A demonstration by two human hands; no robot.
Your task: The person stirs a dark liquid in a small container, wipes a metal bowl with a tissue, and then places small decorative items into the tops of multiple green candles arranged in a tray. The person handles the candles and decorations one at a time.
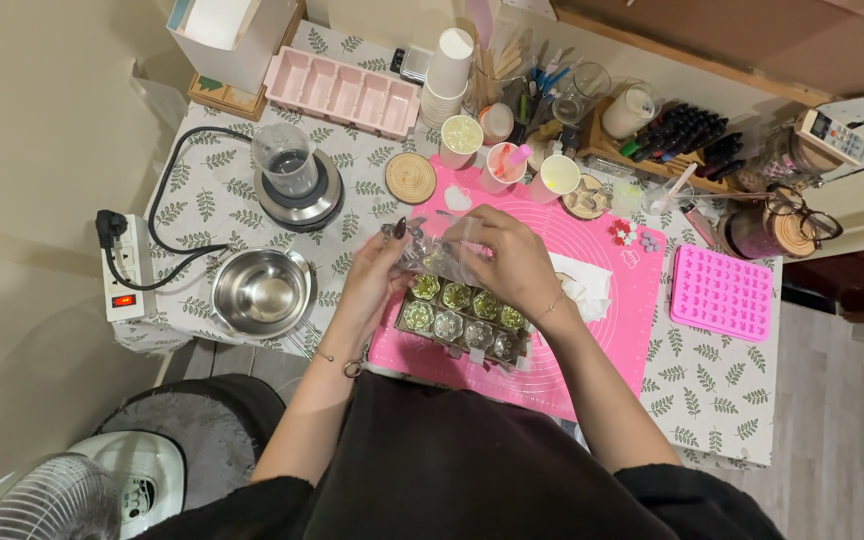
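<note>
I am holding a crinkly clear plastic bag point(439, 255) between both hands, just above the far edge of a small compartment tray point(464, 322). My left hand point(377, 272) is pinching the bag's left side with the fingers curled in, and my right hand point(508, 256) is gripping its right side from above, fingers bent over the shiny film. The tray is lying on a smooth pink silicone mat point(612, 290) near the front of the worktop point(722, 390), and its round wells are holding glittery green and silvery bits. The worktop is wearing a white cloth printed with green leaves. To the left a polished steel bowl point(262, 292) is sitting near the edge, and beyond it a clear measuring cup point(286, 160) is standing on a round metal base. A flat round wooden coaster point(411, 178) is lying just beside the mat's far left corner. Farther back a pale pink rectangular mould point(343, 92) with long slots is resting, next to a stack of white paper cups point(447, 75). On the right a bright pink silicone mould point(723, 292) dotted with tiny cavities is lying flat, well apart from my hands.
</note>
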